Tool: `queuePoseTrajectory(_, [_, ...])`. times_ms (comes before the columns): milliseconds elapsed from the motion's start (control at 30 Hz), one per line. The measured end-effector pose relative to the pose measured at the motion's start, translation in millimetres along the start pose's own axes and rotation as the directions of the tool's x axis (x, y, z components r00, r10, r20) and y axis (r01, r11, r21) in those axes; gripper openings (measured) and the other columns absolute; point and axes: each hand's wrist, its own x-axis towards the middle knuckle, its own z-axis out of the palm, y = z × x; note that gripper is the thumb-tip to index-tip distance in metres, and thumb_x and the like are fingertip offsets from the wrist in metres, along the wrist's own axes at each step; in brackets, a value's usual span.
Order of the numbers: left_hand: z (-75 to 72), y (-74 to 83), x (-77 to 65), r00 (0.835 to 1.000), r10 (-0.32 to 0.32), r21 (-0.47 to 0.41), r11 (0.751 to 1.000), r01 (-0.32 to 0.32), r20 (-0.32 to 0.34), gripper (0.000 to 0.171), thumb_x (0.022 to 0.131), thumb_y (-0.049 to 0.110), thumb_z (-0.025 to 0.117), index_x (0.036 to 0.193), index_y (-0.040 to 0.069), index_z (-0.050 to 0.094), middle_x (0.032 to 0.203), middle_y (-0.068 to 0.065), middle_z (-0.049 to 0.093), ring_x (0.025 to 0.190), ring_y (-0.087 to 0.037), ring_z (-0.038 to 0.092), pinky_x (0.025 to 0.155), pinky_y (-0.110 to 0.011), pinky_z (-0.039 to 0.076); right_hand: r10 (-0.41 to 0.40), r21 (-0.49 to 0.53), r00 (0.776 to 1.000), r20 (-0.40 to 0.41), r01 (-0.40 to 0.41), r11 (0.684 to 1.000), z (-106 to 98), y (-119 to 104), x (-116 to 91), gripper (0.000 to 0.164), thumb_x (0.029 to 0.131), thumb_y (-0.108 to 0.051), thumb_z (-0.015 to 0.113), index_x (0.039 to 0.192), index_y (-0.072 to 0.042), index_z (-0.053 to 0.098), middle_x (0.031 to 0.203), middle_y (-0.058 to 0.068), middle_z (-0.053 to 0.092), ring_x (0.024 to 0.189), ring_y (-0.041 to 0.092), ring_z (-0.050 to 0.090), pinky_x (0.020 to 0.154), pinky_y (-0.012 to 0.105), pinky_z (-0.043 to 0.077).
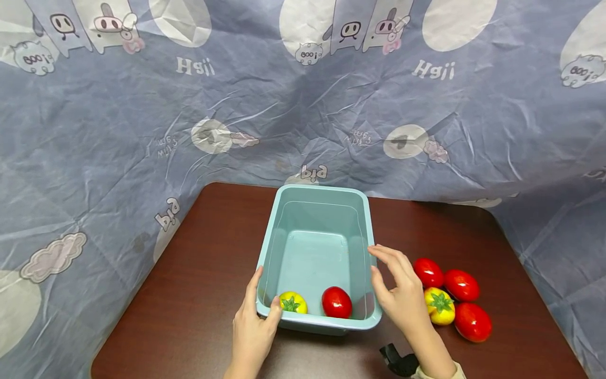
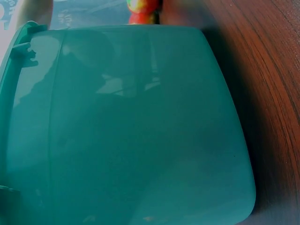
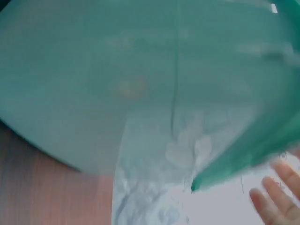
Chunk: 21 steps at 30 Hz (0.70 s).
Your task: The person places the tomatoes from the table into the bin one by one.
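A light blue-green plastic bin (image 1: 314, 273) stands on the table, its wall filling much of the left wrist view. My left hand (image 1: 254, 327) holds its near left corner, thumb over the rim and fingers along the outside. My right hand (image 1: 400, 287) is at the right rim, fingers extended and thumb apart, holding nothing. The right wrist view shows its spread fingers (image 3: 281, 187) beside the rim. Inside the bin, at the near end, lie a yellow fruit (image 1: 297, 300) with green star-shaped leaves and a glossy red fruit (image 1: 336, 302).
Right of my right hand, several red fruits (image 1: 462, 285) cluster around another yellow fruit (image 1: 439, 306) with green leaves. A black strap (image 1: 399, 361) is at my right wrist. Behind the dark wooden table (image 1: 227, 237) hangs a printed blue-grey cloth (image 1: 293, 126).
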Motion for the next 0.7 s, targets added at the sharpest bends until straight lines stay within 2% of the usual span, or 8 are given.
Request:
queuePoseTrajectory(100, [0.8,0.6,0.0,1.000,0.002,-0.002,1.000,-0.002,0.001,0.068,0.086,0.016,0.068,0.147,0.035,0.044,0.137,-0.002,0.061,0.104,-0.027,0.067,0.082,-0.048,0.050,0.128,-0.078,0.990,-0.059,-0.132,0.988,-11,10,-6,0.040,0.078,0.007,0.071,0.117,-0.006,0.070,0.116,0.013,0.067,0.106,0.026,0.061,0.098,0.001,0.031])
queuePoseTrajectory(167, [1.3,0.9,-0.4,1.000,0.005,-0.007,1.000,-0.005,-0.003,0.069,0.085,0.016,0.068,0.146,0.035,0.044,0.137,-0.002,0.061,0.104,-0.027,0.067,0.083,-0.048,0.050,0.240,-0.142,0.968,-0.065,-0.247,0.958,-19,19,-12,0.037,0.081,0.003,0.070,0.117,-0.008,0.070,0.117,0.012,0.066,0.107,0.027,0.060,0.099,0.004,0.034])
queuePoseTrajectory(267, [1.8,0.9,-0.7,1.000,0.008,-0.011,1.000,-0.008,-0.003,0.069,0.085,0.016,0.069,0.146,0.035,0.044,0.138,-0.002,0.061,0.104,-0.027,0.067,0.083,-0.048,0.050,0.412,-0.240,0.910,-0.041,-0.409,0.880,-30,32,-24,0.033,0.086,-0.006,0.069,0.119,-0.008,0.068,0.120,0.014,0.064,0.112,0.033,0.057,0.103,0.029,0.045])
queuePoseTrajectory(333, [1.9,0.9,-0.7,1.000,0.011,-0.010,1.000,-0.011,-0.004,0.069,0.085,0.015,0.069,0.146,0.034,0.045,0.138,-0.002,0.061,0.105,-0.027,0.067,0.082,-0.048,0.050,0.491,-0.289,0.871,-0.021,-0.476,0.831,-35,41,-34,0.033,0.087,-0.010,0.068,0.120,-0.007,0.067,0.122,0.017,0.062,0.115,0.037,0.055,0.100,0.050,0.045])
queuePoseTrajectory(367, [1.9,0.9,-0.5,1.000,0.015,-0.009,1.000,-0.015,-0.004,0.069,0.085,0.015,0.068,0.146,0.034,0.045,0.138,-0.002,0.061,0.105,-0.027,0.067,0.082,-0.048,0.050,0.515,-0.308,0.857,-0.014,-0.494,0.813,-37,45,-39,0.033,0.087,-0.010,0.067,0.120,-0.005,0.066,0.122,0.019,0.061,0.115,0.039,0.053,0.096,0.059,0.042])
queuePoseTrajectory(400, [1.9,0.9,-0.4,1.000,0.016,-0.009,1.000,-0.016,-0.003,0.068,0.085,0.015,0.068,0.146,0.034,0.045,0.138,-0.002,0.061,0.104,-0.027,0.067,0.082,-0.047,0.050,0.534,-0.325,0.845,-0.011,-0.508,0.798,-39,49,-44,0.033,0.087,-0.010,0.067,0.120,-0.004,0.066,0.122,0.021,0.060,0.114,0.041,0.052,0.095,0.061,0.042])
queuePoseTrajectory(533, [1.7,0.9,0.0,1.000,0.021,-0.010,1.000,-0.021,-0.006,0.069,0.085,0.015,0.069,0.147,0.033,0.045,0.138,-0.003,0.061,0.103,-0.027,0.067,0.081,-0.047,0.051,0.582,-0.396,0.813,0.020,-0.528,0.751,-44,65,-63,0.037,0.086,-0.010,0.067,0.121,0.000,0.062,0.123,0.028,0.055,0.109,0.048,0.047,0.090,0.061,0.039])
queuePoseTrajectory(700, [1.3,0.3,0.2,1.000,0.012,-0.005,1.000,-0.012,0.000,0.069,0.085,0.015,0.068,0.147,0.033,0.044,0.138,-0.003,0.060,0.096,-0.024,0.067,0.079,-0.045,0.050,0.649,-0.461,0.756,0.089,-0.546,0.700,-46,77,-76,0.045,0.086,-0.011,0.069,0.127,0.003,0.055,0.126,0.032,0.046,0.107,0.053,0.042,0.087,0.063,0.037])
